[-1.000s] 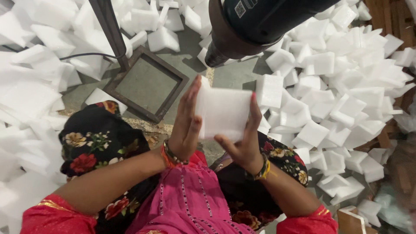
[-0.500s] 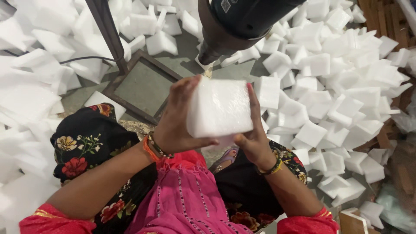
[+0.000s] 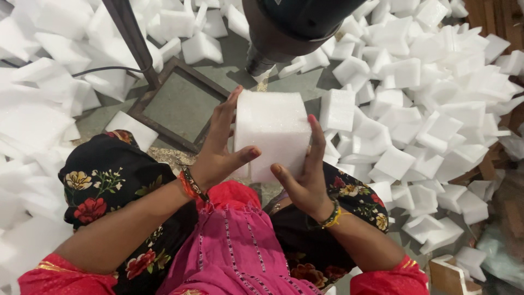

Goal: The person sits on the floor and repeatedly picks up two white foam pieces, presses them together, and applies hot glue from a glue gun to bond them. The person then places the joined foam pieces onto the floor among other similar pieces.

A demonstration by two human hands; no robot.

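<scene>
Both hands point(image 3: 262, 164) raised, clasping white foam block point(image 3: 273, 131) from either side.

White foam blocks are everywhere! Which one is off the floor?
The big foam block gripped between the left hand and right hand; all others lie scattered on the floor.

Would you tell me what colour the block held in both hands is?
The foam block is plain white, as shown in the head view.

above: dark drill head point(image 3: 295, 27) — close | sides: foam pieces point(image 3: 415, 109) heaped | left-front: bare floor point(image 3: 180, 106) — open
</scene>
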